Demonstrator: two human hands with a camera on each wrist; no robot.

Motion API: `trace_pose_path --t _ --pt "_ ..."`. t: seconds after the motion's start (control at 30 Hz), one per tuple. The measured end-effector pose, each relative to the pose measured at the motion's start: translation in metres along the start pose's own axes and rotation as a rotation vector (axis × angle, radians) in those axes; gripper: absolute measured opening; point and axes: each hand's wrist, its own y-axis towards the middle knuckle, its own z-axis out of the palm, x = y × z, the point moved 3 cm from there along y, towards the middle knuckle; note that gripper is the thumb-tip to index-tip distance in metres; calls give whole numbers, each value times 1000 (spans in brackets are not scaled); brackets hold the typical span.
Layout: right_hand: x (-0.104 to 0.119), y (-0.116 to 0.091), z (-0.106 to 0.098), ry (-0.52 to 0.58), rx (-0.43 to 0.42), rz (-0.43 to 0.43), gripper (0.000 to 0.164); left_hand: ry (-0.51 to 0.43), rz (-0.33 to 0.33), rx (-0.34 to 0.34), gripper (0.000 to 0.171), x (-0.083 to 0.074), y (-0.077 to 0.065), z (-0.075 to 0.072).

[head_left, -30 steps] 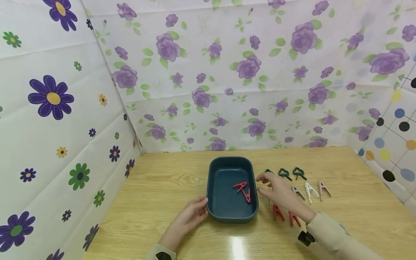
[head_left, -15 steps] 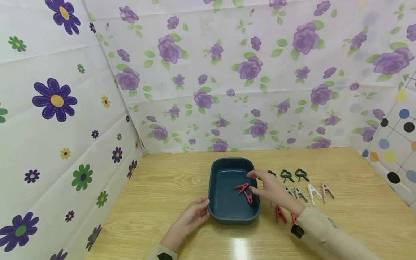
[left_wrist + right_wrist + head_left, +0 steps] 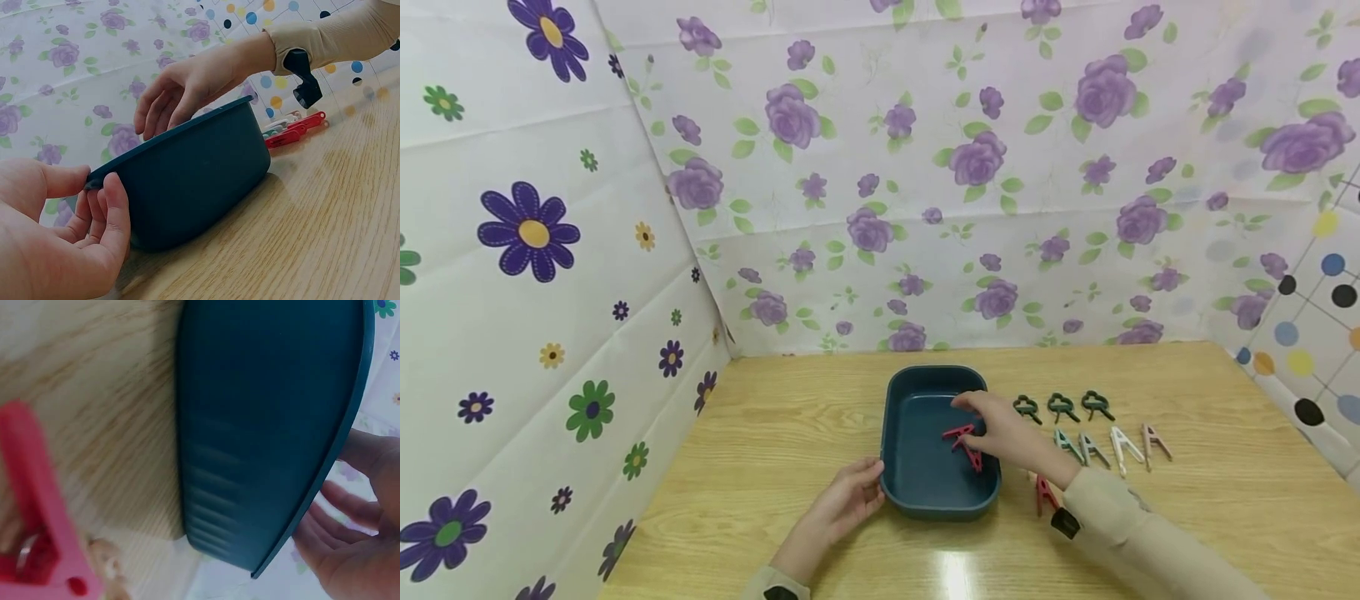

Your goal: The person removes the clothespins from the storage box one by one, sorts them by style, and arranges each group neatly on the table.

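Observation:
A dark teal plastic basin (image 3: pixel 888 392) stands on the wooden table. My left hand (image 3: pixel 846 498) pinches its left rim between thumb and fingers; the left wrist view shows the same grip (image 3: pixel 69 228) close up. From the right, my right hand (image 3: pixel 1007 429) reaches over the opposite rim, thumb and fingers bent and spread apart with nothing seen between them. Its fingers dip behind the rim in the left wrist view. Two red clothespins (image 3: pixel 957 432) lie inside the basin, right beside the right thumb, which partly overlaps one of them.
Right of the basin, a row of dark green clips (image 3: pixel 1062 407) lies farthest back. In front are several pale clothespins, among them a white one (image 3: pixel 1126 448) and a pink one (image 3: pixel 1155 442). A red clothespin (image 3: pixel 1044 493) lies nearer, partly under the right sleeve. Floral cloth (image 3: pixel 865 275) hangs behind the table.
My right hand has moved left, from beside the basin's right rim to over its inside, uncovering clips on the table. The left hand has kept its hold on the rim.

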Motion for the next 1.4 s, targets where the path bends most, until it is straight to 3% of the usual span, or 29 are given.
trace_pose_path --t 0.33,0.47,0.7,0.83,1.1,1.4 --pt "2 16 10 75 86 136 68 -3 2 8 14 1 0 -1" --pt "3 23 10 70 144 129 74 -2 3 5 14 0 0 0" --pt "6 33 17 -29 291 110 84 -6 4 1 8 -1 0 0" --pt "6 38 22 -56 331 120 85 -6 4 5 8 -1 0 0" --pt "2 47 36 -39 313 121 86 -8 6 9 11 -1 0 0" --pt "5 50 50 -4 239 -43 75 -11 1 8 13 0 -1 -1"
